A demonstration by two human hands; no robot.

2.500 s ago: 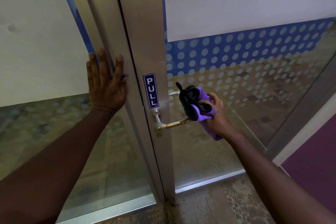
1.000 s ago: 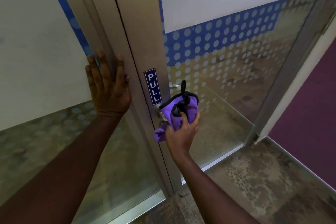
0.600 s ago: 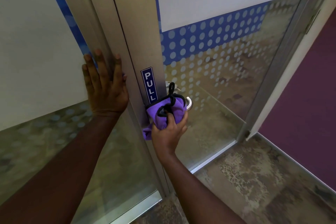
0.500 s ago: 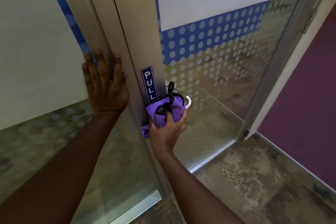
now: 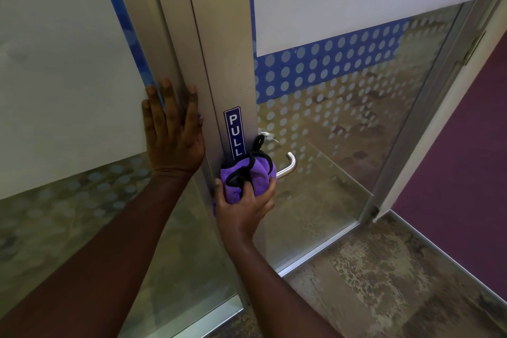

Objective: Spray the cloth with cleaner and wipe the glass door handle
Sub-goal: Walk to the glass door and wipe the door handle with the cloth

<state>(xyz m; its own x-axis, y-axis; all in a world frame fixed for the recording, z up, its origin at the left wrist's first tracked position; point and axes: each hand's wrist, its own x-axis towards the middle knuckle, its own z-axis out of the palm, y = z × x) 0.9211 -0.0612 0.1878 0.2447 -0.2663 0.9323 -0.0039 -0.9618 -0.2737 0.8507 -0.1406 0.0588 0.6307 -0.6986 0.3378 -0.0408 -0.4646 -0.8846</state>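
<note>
A bunched purple cloth (image 5: pixel 258 173) with black edging is pressed against the base of the metal door handle (image 5: pixel 288 166), where it meets the door's aluminium stile. My right hand (image 5: pixel 247 206) grips the cloth from below. Only the handle's curved outer end shows to the right of the cloth; its base is hidden. My left hand (image 5: pixel 171 132) lies flat with fingers spread on the fixed frame and panel left of the door. No cleaner bottle is in view.
A blue PULL sticker (image 5: pixel 234 133) sits on the stile just above the cloth. The glass door (image 5: pixel 343 123) has a white band and a blue dotted film. A second lever shows behind the glass (image 5: pixel 267 136). Purple carpet (image 5: pixel 452 173) lies to the right, mottled floor (image 5: pixel 370 282) below.
My right hand has slid the cloth from the handle's outer end inward to its base by the stile. The door has swung further open. My left hand has stayed flat on the frame.
</note>
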